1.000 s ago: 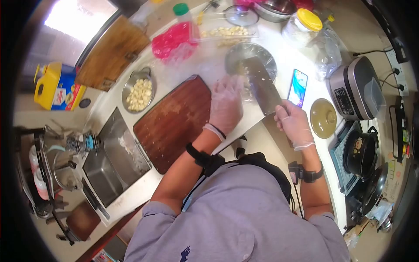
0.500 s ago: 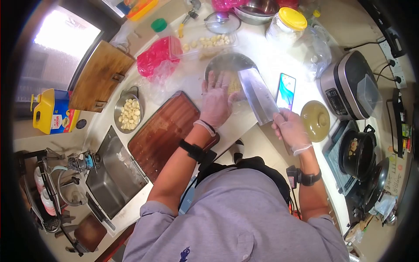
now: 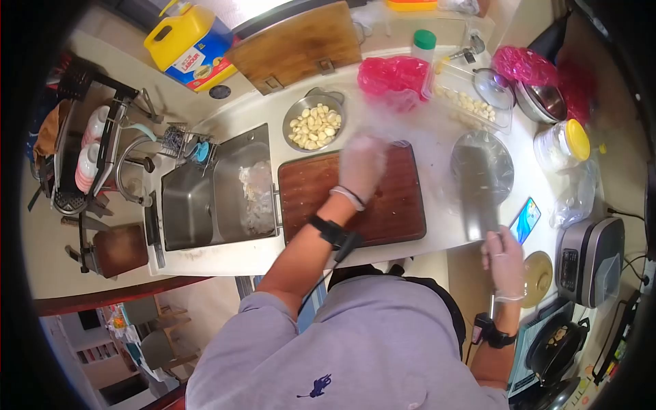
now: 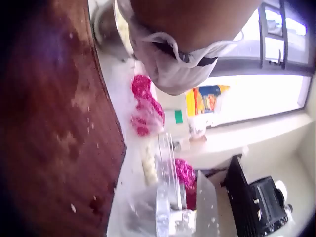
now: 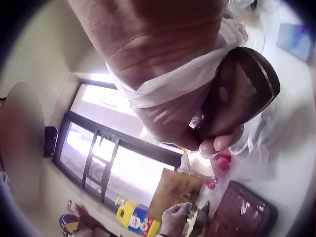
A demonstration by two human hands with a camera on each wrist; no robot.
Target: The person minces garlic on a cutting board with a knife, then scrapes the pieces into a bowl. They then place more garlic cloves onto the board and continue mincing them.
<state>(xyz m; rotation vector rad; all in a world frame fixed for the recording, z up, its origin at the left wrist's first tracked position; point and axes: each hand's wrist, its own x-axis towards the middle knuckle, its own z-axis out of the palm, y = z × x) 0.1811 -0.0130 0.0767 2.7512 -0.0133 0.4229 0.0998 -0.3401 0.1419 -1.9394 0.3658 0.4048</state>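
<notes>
A person in a grey shirt stood at a white counter. The gloved right hand gripped the handle of a cleaver, its blurred blade over a plastic-lined metal bowl; whether they touched could not be told. Well apart, the gloved left hand was over the far part of a reddish-brown cutting board, too blurred to tell how its fingers lay. Just beyond stood a small pan of peeled garlic cloves. Farther back, a pink plastic bag lay near a clear tray.
</notes>
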